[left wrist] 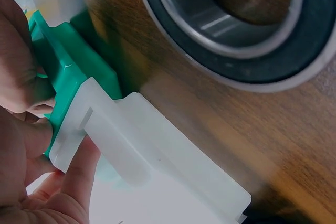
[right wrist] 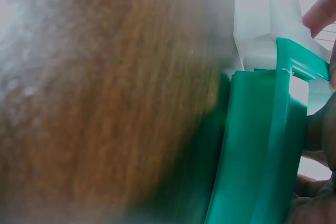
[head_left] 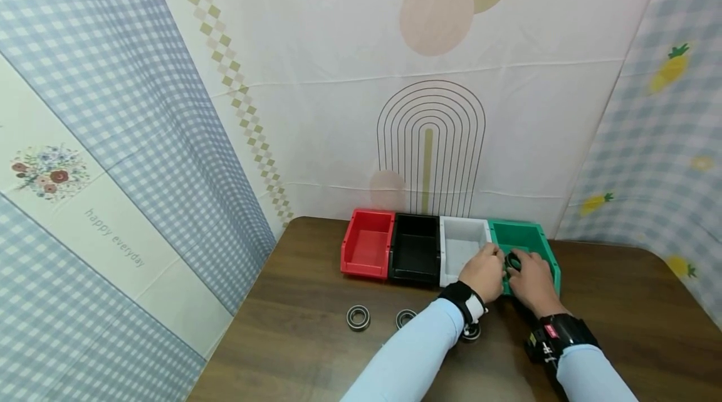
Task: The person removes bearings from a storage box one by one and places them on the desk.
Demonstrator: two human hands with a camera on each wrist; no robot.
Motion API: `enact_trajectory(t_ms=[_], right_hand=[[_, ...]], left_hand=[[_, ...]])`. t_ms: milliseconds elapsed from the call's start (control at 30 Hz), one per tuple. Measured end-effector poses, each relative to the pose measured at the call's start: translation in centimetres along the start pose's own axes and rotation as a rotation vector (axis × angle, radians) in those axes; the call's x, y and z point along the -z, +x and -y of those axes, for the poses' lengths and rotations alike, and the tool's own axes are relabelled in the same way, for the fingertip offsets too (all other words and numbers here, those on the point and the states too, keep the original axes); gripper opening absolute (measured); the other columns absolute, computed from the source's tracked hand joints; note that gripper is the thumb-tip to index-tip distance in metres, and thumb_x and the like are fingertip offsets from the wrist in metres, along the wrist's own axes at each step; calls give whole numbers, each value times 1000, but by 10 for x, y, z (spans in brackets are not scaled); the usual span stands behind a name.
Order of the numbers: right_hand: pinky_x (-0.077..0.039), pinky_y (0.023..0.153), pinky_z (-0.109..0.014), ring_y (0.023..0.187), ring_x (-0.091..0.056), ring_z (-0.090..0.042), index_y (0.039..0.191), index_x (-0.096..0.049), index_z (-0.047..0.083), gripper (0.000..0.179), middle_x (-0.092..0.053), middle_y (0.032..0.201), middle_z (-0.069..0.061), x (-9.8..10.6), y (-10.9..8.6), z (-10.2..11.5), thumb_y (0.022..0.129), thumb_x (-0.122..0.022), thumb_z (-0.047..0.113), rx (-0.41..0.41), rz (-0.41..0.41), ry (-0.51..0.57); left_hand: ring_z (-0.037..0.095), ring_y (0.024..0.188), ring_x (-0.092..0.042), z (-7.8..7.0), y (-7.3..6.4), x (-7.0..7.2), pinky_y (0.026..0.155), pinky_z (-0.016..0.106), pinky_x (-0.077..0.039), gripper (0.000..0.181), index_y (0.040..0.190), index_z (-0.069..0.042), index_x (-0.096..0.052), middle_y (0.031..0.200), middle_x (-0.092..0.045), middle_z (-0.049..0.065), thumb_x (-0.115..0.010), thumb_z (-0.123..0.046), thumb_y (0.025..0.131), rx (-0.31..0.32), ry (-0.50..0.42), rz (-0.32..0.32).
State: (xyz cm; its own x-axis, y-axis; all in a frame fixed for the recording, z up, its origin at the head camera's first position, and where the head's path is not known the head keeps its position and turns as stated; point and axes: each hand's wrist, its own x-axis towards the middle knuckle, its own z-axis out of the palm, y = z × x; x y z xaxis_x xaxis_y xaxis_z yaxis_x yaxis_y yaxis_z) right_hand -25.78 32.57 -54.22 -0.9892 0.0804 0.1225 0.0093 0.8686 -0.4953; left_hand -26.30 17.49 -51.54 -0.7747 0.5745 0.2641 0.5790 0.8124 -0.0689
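Note:
Four small bins stand side by side: a red bin (head_left: 368,245), a black bin (head_left: 415,248), a white bin (head_left: 459,248) and a green bin (head_left: 519,236). My left hand (head_left: 485,273) pinches the adjoining walls of the white and green bins; in the left wrist view its fingers (left wrist: 79,177) straddle them. Inside the green bin, my right hand (head_left: 532,280) holds a ball bearing (head_left: 512,261) between thumb and fingers. The right wrist view shows the green bin's outer wall (right wrist: 252,145), which hides most of that hand.
On the brown table (head_left: 293,339), a bearing (head_left: 358,318) lies in front of the red bin. Another bearing (head_left: 405,318) sits by the left forearm, and a third (head_left: 470,332) is partly hidden under the left wrist. A patterned cloth (head_left: 327,138) hangs behind the bins.

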Motion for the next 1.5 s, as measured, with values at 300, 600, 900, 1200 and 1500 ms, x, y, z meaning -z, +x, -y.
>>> enact_trajectory(t_ms=[300, 600, 900, 1200, 1500], right_hand=[[-38, 110, -78, 132, -42, -65, 151, -47, -13, 53, -46, 143, -46, 4, -10, 0, 103, -56, 10, 57, -44, 29], [-40, 105, -77, 125, -48, -64, 148, -51, -12, 50, -51, 137, -45, 12, -31, 3, 103, -60, 6, 142, -123, 30], [-44, 96, -74, 119, -50, -62, 144, -56, -11, 47, -55, 131, -42, 10, -59, 14, 99, -65, 4, 230, -208, 18], [-48, 95, -72, 121, -50, -59, 145, -56, -10, 50, -55, 133, -40, 14, -90, 22, 98, -66, 4, 225, -129, -38], [-50, 93, -70, 116, -54, -59, 143, -59, -7, 49, -58, 132, -37, 20, -120, 21, 97, -70, 5, 167, 20, -99]], left_hand=[[-2, 134, -54, 0, 4, -7, 105, 1, -44, 37, 135, -24, -72, 141, -61, -13, -71, -41, 103, 3, 8, -26], [-4, 131, -54, -1, -1, 2, 102, 2, -45, 17, 89, -28, -80, 140, -59, -16, -76, -41, 100, 50, -47, 25], [-4, 130, -56, 0, -3, -1, 99, 2, -47, 13, 101, -29, -80, 140, -59, -15, -75, -41, 100, 45, -35, -4], [-5, 129, -56, 1, -4, 8, 99, 2, -47, 15, 91, -28, -79, 142, -58, -15, -74, -38, 102, 78, -82, 29], [-4, 131, -55, 2, -1, 4, 100, 2, -47, 13, 90, -27, -79, 142, -58, -14, -77, -35, 99, 62, -126, 23]])
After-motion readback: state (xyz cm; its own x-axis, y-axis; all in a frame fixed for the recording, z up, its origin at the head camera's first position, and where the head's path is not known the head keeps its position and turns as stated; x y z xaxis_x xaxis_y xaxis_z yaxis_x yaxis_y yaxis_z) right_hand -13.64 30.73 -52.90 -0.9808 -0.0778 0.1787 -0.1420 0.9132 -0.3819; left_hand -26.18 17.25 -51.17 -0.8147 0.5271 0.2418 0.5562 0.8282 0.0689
